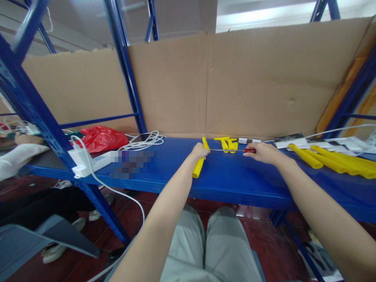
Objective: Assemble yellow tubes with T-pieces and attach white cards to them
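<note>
My left hand [200,150] is closed around a yellow tube-like handle [198,168], whose wide end points toward me and whose narrower end sticks out beyond the fingers. In my right hand [256,151] is a screwdriver [250,150] with a red handle, lying level. Its thin shaft runs left, and the tip meets the yellow handle beside my left fingers; the exact contact is too small to make out. Behind the shaft lie a few small yellow T-shaped pieces [225,144] on the blue shelf table [226,176].
Several yellow tubes [329,160] lie at the right near a black-and-white box [290,139]. On the left are a white power strip [94,163], coiled white cable [149,140] and a red plastic bag [102,138]. Cardboard [249,86] stands behind. Another person's sleeve [20,156] shows far left.
</note>
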`<move>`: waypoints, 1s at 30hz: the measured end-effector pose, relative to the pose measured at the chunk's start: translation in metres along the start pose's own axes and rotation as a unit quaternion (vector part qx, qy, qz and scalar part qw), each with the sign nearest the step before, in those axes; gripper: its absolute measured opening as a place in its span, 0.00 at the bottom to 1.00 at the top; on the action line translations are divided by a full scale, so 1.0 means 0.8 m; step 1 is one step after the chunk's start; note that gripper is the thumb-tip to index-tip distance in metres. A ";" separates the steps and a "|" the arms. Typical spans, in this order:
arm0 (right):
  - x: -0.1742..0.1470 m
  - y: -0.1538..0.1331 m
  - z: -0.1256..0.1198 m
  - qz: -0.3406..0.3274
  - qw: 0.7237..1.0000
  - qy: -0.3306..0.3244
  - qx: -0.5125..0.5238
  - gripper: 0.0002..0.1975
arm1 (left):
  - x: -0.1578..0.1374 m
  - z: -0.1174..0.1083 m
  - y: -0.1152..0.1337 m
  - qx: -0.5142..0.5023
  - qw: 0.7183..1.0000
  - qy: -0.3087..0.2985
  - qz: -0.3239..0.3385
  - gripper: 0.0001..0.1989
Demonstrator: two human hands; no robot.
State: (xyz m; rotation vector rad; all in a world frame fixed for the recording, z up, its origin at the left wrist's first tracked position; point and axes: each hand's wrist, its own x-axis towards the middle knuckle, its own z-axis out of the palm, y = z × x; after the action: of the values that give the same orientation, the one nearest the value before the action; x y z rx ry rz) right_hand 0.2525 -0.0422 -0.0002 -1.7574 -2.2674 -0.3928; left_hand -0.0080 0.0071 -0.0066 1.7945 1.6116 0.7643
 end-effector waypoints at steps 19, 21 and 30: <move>0.004 0.010 0.013 -0.008 0.999 -0.020 0.040 0.12 | -0.007 -0.004 0.002 0.055 0.998 -0.007 0.016 0.09; 0.004 0.012 0.014 -0.005 0.999 -0.017 0.042 0.11 | -0.008 -0.005 0.003 0.055 0.998 -0.007 0.014 0.08; 0.006 0.016 0.015 -0.032 0.992 -0.063 0.103 0.15 | -0.011 -0.006 0.005 0.042 0.999 -0.005 0.009 0.07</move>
State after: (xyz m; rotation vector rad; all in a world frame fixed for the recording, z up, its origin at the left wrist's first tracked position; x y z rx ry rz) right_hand 0.2632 -0.0309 -0.0090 -1.6518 -2.3574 -0.0576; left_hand -0.0099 -0.0019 -0.0011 1.8716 1.6457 0.7031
